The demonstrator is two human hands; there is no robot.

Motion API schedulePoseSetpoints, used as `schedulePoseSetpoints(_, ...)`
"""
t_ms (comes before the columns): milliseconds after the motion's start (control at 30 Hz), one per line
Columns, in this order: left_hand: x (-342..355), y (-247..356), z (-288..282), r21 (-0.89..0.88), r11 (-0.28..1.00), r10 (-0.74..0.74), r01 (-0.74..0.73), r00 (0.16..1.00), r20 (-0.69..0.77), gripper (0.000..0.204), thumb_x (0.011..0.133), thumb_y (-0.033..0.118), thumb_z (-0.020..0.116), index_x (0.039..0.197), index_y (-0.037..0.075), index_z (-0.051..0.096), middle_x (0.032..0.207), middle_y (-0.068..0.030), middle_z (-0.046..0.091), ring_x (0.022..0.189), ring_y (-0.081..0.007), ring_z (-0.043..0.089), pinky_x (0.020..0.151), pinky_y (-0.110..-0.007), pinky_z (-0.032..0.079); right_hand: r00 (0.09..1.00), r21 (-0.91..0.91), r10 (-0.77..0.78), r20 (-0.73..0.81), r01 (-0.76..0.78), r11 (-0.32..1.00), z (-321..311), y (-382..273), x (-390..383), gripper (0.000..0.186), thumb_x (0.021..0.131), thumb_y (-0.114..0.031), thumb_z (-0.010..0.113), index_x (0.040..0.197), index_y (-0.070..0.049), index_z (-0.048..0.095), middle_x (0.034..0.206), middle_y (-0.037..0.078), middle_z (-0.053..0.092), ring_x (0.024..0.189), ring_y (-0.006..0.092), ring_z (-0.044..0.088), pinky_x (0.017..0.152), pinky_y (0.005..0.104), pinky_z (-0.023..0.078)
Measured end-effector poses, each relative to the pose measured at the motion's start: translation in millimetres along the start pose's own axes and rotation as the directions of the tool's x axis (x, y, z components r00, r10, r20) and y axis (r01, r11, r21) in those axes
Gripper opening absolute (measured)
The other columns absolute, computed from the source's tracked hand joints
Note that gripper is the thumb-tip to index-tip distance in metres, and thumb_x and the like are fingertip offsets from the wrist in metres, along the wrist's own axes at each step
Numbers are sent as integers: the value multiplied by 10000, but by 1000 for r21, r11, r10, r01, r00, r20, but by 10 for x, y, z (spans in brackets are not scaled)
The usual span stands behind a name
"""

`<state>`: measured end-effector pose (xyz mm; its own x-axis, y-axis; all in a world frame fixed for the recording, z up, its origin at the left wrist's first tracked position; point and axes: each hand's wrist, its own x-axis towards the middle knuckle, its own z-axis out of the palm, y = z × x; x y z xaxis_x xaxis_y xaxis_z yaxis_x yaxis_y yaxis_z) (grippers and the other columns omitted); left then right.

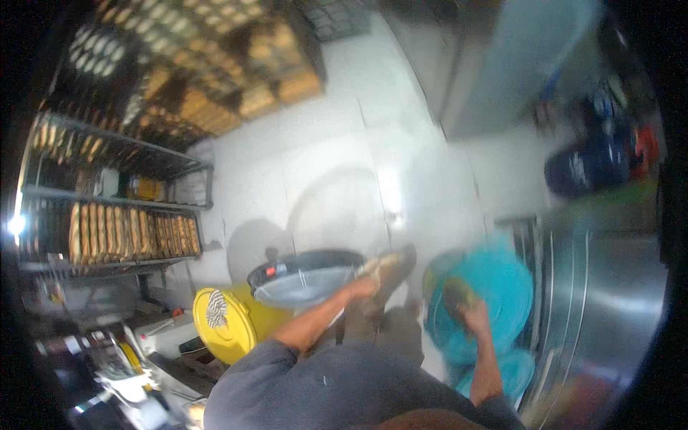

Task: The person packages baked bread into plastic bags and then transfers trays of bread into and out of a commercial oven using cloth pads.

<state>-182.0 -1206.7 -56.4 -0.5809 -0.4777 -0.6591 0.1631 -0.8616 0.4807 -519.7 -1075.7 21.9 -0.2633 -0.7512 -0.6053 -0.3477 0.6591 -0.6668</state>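
My left hand point(367, 286) is at the right edge of a large round black tub point(308, 261) with a pale, translucent, plastic-like surface inside. Its fingers look curled, and a blurred beige-and-brown shape point(391, 270) lies just beyond them. What that hand grips is too smeared to tell. On my right side, my right hand point(472, 315) is closed around a dark brown-green object point(456, 295) of unclear kind. That hand is over a large turquoise round container point(509, 287), and I cannot tell if it touches it.
A yellow lidded bin point(247, 315) with a striped patch stands at my left. Racks hold long bread loaves point(132, 231), and stacked bread crates point(236, 79) stand farther back. A stainless steel counter point(609, 301) runs along the right. Pale floor point(337, 147) lies ahead, below a tall grey cabinet point(494, 79).
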Motion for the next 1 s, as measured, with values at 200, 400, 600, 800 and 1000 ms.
schedulePoseSetpoints(200,-67,911,365,-131,982,140,-134,989,40,400,932,226,539,1273,24,494,1278,-136,540,1116,-261,556,949,-394,464,984,564,-104,146,4,826,-274,-1631,326,478,791,-75,707,1210,59,519,1064,126,632,924,209,618,817,346,506)
schedulePoseSetpoints(400,417,1787,929,-209,961,219,-184,963,157,412,947,240,522,1302,35,476,1309,-128,522,1148,-253,540,982,-394,447,911,159,-412,-10,408,899,-82,-3118,1090,705,910,-429,585,1401,1,319,1389,138,417,1218,249,453,1039,402,366)
schedulePoseSetpoints(600,1261,3009,1491,-177,969,221,-175,931,290,425,963,254,505,1331,47,458,1339,-120,504,1180,-245,525,1014,-394,431,885,581,-407,226,213,786,-263,-3305,2472,678,929,-513,483,1436,-88,336,1437,134,393,1297,296,398,1079,442,333)
schedulePoseSetpoints(800,1702,4635,1732,-163,960,263,-226,929,261,437,979,268,488,1360,58,440,1369,-112,486,1212,-237,510,1047,-394,415,967,887,-254,7,111,448,-885,-3783,3485,665,930,-506,484,1430,-90,347,1426,134,406,1285,300,411,1071,446,346)
schedulePoseSetpoints(1000,2408,6582,1202,-188,861,508,-472,812,288,458,997,359,428,1345,62,446,1314,-129,528,1182,-277,536,981,-478,467,979,944,-93,-180,198,263,-1153,-4081,4171,652,931,-499,484,1424,-92,358,1415,134,419,1273,303,425,1063,451,358)
